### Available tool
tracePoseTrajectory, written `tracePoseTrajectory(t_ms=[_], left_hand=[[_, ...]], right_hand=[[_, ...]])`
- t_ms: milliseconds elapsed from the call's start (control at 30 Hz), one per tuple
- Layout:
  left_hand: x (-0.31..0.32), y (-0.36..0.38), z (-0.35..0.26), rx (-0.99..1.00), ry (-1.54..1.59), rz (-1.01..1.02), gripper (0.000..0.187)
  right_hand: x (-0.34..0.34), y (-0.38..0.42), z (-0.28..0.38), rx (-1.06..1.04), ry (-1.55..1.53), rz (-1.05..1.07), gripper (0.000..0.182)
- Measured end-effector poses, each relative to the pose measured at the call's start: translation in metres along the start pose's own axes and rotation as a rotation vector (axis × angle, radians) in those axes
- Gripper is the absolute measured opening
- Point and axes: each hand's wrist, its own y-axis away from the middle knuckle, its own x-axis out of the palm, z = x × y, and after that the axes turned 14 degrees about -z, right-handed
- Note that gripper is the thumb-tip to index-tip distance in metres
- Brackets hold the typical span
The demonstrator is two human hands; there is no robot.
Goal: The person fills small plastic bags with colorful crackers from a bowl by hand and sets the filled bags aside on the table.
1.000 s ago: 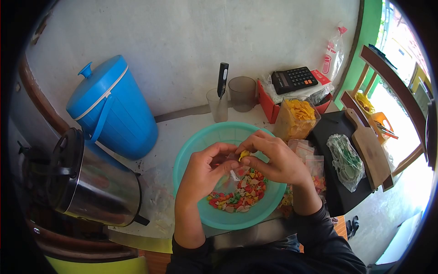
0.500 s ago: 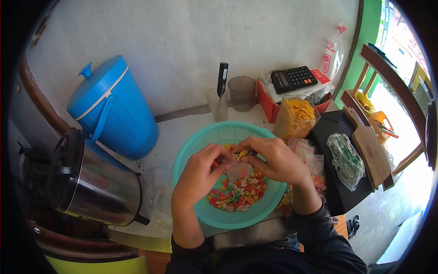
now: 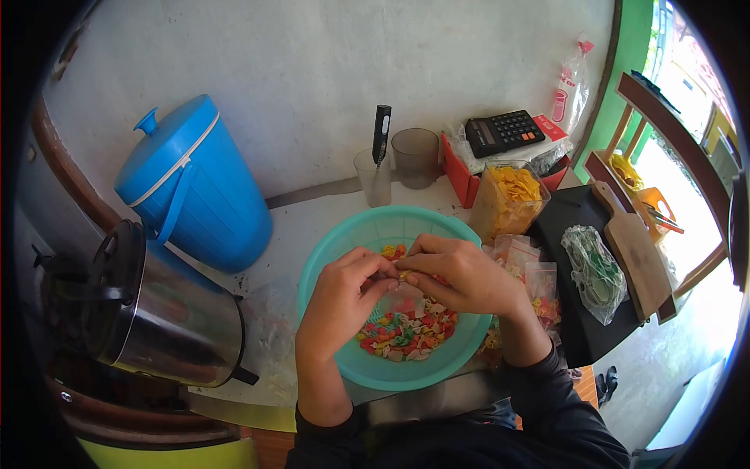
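My left hand (image 3: 337, 295) is closed, thumb and fingers pinching the top of a small clear plastic bag (image 3: 405, 298). Its fingertips meet those of my right hand (image 3: 467, 277), which pinches a small yellow cracker piece (image 3: 404, 274) at the bag's mouth. The fingers partly cover both the bag and the piece. Below both hands stands a round turquoise plastic basket (image 3: 316, 270). Small red, yellow, green and pale cracker pieces (image 3: 418, 332) lie in it.
Filled clear packets (image 3: 541, 281) lie right of the basket, below a container of yellow chips (image 3: 516, 191). A blue cooler jug (image 3: 199, 184) and a steel pot (image 3: 176, 313) stand left. Behind are two cups (image 3: 416, 156); a cutting board (image 3: 637, 250) lies right.
My right hand has brought the yellow piece to the bag's mouth, against my left fingertips. Less of the piece shows now. My left hand has barely moved.
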Motion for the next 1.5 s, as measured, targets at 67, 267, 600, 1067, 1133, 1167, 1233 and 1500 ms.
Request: tracePoseTrajectory(t_ms=[67, 267, 600, 1067, 1133, 1167, 1233, 1500], left_hand=[[0.001, 0.001, -0.002, 0.012, 0.042, -0.021, 0.013], [0.005, 0.001, 0.0, -0.003, 0.054, -0.054, 0.013], [0.008, 0.0, -0.003, -0.005, 0.041, -0.115, 0.014], [0.009, 0.002, -0.002, 0.0, 0.048, -0.058, 0.011], [0.007, 0.002, 0.001, -0.013, -0.052, 0.001, 0.012], [0.004, 0.002, 0.002, -0.019, -0.102, 0.03, 0.012], [0.0, 0.002, 0.004, -0.015, -0.123, 0.057, 0.012], [-0.011, 0.006, 0.016, -0.026, -0.305, -0.055, 0.016]], right_hand=[[-0.002, -0.001, 0.002, 0.004, -0.004, 0.005, 0.017], [0.0, -0.001, -0.002, -0.021, 0.048, 0.014, 0.016], [0.0, -0.002, -0.004, 0.023, 0.032, -0.136, 0.014], [0.004, 0.005, -0.007, -0.065, 0.173, 0.095, 0.015], [0.007, 0.005, -0.005, -0.075, 0.189, 0.074, 0.016], [0.008, 0.004, -0.004, -0.079, 0.164, 0.043, 0.017], [0.009, 0.001, -0.004, -0.089, 0.114, -0.018, 0.018], [0.01, 0.018, -0.022, 0.084, 0.196, 0.273, 0.015]])
